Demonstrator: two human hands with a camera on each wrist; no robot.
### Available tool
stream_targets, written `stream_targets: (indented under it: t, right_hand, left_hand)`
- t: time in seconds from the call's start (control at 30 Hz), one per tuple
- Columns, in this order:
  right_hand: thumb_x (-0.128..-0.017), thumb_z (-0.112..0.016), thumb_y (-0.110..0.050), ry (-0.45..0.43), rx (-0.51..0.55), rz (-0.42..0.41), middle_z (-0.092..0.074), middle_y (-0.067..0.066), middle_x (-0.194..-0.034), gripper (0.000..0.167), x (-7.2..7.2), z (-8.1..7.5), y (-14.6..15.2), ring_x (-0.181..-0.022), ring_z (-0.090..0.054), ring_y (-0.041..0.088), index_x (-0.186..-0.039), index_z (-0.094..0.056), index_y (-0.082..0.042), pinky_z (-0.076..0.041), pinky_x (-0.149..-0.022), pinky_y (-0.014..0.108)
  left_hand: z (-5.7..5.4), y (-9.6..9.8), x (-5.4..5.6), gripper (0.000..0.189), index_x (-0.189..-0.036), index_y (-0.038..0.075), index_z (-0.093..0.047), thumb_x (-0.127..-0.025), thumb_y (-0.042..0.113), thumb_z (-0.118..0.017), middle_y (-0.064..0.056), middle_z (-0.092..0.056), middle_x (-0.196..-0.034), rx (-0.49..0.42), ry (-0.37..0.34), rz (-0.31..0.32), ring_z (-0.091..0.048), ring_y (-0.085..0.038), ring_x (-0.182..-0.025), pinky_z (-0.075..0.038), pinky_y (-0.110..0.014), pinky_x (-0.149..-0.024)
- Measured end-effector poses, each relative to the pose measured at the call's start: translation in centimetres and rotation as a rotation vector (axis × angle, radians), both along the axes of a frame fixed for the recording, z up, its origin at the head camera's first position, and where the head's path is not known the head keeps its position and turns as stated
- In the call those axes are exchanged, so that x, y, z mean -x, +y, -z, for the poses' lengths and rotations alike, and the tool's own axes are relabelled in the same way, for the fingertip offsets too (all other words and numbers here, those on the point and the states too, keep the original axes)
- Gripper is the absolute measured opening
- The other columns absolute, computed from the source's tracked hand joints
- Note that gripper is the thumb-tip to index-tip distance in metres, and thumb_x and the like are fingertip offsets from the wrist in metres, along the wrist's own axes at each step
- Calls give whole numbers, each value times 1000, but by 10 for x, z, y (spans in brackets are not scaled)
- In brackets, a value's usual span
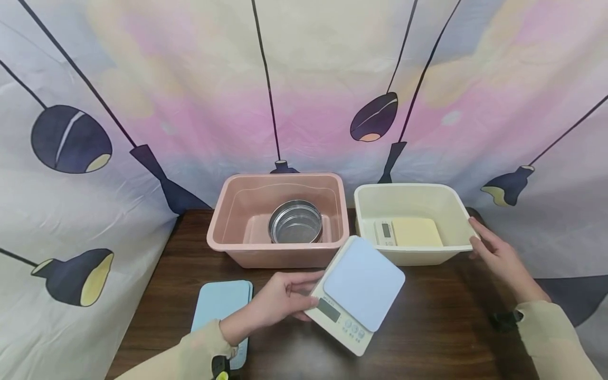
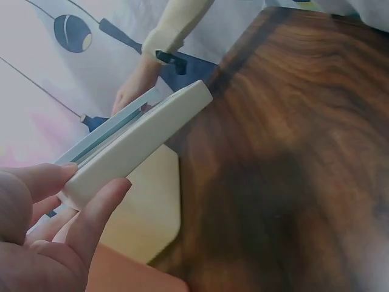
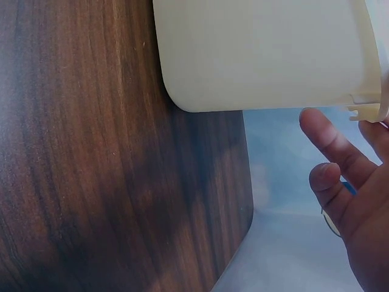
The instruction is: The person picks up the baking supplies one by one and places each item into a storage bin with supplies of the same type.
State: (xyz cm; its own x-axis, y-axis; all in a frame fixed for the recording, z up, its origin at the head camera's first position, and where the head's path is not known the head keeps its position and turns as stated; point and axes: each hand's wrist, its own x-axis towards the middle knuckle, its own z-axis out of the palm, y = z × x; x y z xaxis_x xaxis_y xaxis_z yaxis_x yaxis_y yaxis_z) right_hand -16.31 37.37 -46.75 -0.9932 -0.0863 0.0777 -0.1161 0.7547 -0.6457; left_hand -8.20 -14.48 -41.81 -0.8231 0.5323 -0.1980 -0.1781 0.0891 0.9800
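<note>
My left hand [image 1: 275, 301] grips a white kitchen scale [image 1: 364, 287] by one corner, thumb on top. The scale is tilted in the air in front of the tubs, its pale blue platform, display and buttons facing up. The left wrist view shows the scale [image 2: 137, 143] edge-on between thumb and fingers. At the right, my right hand [image 1: 503, 261] holds the rim of a cream plastic tub [image 1: 410, 257]. Inside that tub lies another scale [image 1: 417, 232] with a yellow platform. From below, the right wrist view shows fingers [image 3: 331, 137] by the tub's rim.
A pink tub [image 1: 280, 257] stands left of the cream one, with round metal sieves [image 1: 295, 224] in it. A light blue flat scale-like item [image 1: 222, 303] lies on the dark wooden table [image 1: 427, 327], partly behind my left forearm. A patterned curtain [image 1: 304, 105] hangs behind.
</note>
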Motion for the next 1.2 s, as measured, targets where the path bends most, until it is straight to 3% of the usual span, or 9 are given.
stream_targets:
  t: [0.27, 0.5, 0.63, 0.77, 1.0, 1.2]
  right_hand:
    - [-112, -47, -29, 10, -14, 4, -43, 36, -152, 61, 1, 1, 1, -75, -59, -5, -166, -22, -14, -54, -79, 59]
    - [-113, -47, -29, 0, 5, 9, -47, 36, -147, 61, 1, 2, 0, -75, -58, -6, -166, -21, -15, -50, -82, 71]
    - [-113, -47, -29, 6, 8, 14, -52, 34, -139, 61, 1, 2, 0, -75, -56, -7, -166, -22, -15, -50, -81, 67]
    - [-112, -47, -29, 7, 10, 9, -49, 34, -144, 61, 1, 2, 0, -76, -59, -4, -166, -22, -15, -51, -81, 61]
    - [-112, -48, -28, 13, 3, 2, -49, 32, -146, 60, 1, 1, 1, -78, -62, 0, -166, -23, -16, -53, -78, 47]
    - [-112, -49, -28, 17, -5, 1, -46, 33, -149, 61, 2, 2, 2, -78, -62, -1, -166, -24, -17, -51, -75, 33]
  left_hand:
    - [-26, 12, 31, 54, -147, 5, -59, -95, -1, -72, -19, -70, -131, -14, 79, 21, -75, -28, -102, -64, -54, -78]
    - [-48, 30, 63, 54, -146, 0, -58, -94, -3, -73, -21, -71, -129, -12, 101, 19, -76, -26, -96, -65, -49, -76]
    - [-61, 43, 83, 54, -146, 4, -60, -94, -2, -73, -19, -72, -127, 24, 112, 16, -76, -25, -96, -66, -46, -76]
    - [-73, 54, 102, 53, -146, 7, -61, -95, -1, -74, -17, -73, -124, 55, 116, 12, -77, -27, -94, -65, -48, -78]
    - [-79, 76, 130, 54, -147, 6, -59, -96, -2, -72, -20, -72, -126, 71, 167, 15, -76, -27, -95, -66, -48, -78]
    - [-77, 96, 149, 53, -148, 4, -57, -97, -3, -70, -23, -69, -131, 75, 159, -10, -76, -30, -94, -66, -41, -75]
